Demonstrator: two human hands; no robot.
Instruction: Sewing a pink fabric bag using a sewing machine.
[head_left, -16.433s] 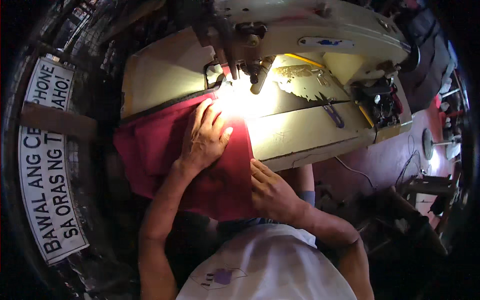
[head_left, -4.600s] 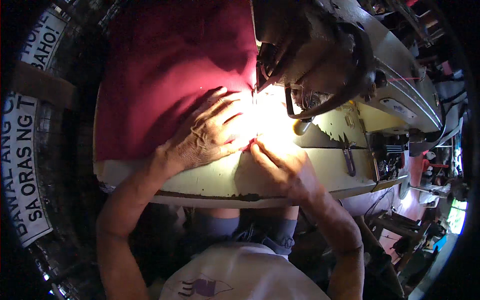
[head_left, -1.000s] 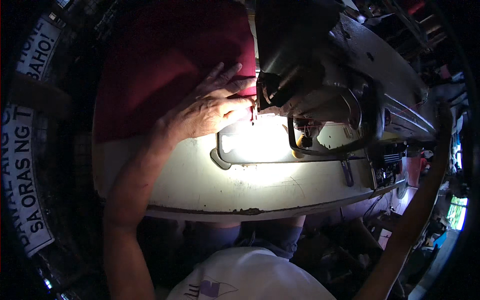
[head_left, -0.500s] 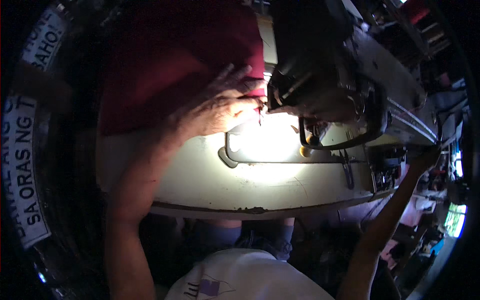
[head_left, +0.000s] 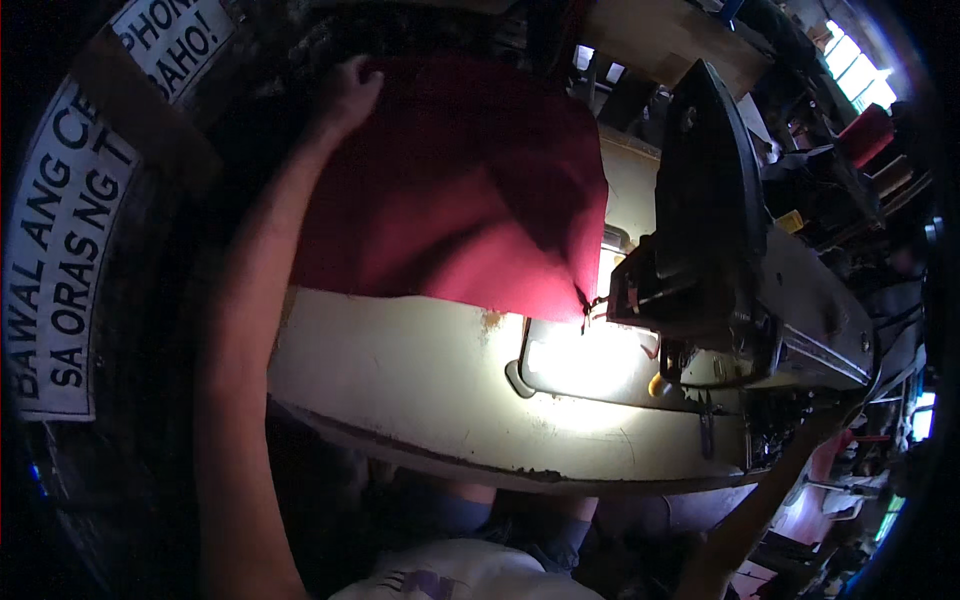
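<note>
A dark red cloth (head_left: 440,200) lies over the left part of the sewing table, its near right corner by the needle area of a dark sewing machine (head_left: 710,200). My left hand (head_left: 355,95) is closed at the cloth's far left edge, the arm stretched along its left side. To the right, my right hand (head_left: 845,410) reaches the machine's right end; it is dark and its fingers cannot be made out. A bright lamp glare washes out the metal plate (head_left: 620,385) below the needle.
Small scissors or snips (head_left: 706,425) lie on the pale tabletop (head_left: 400,350), whose front edge is chipped. White signs (head_left: 70,260) stand at the left. Shelves and clutter (head_left: 850,170) fill the right background.
My left hand has gone from beside the needle to the cloth's far left edge. The view has shifted, showing more of the cloth. My right hand stays at the machine's right end.
</note>
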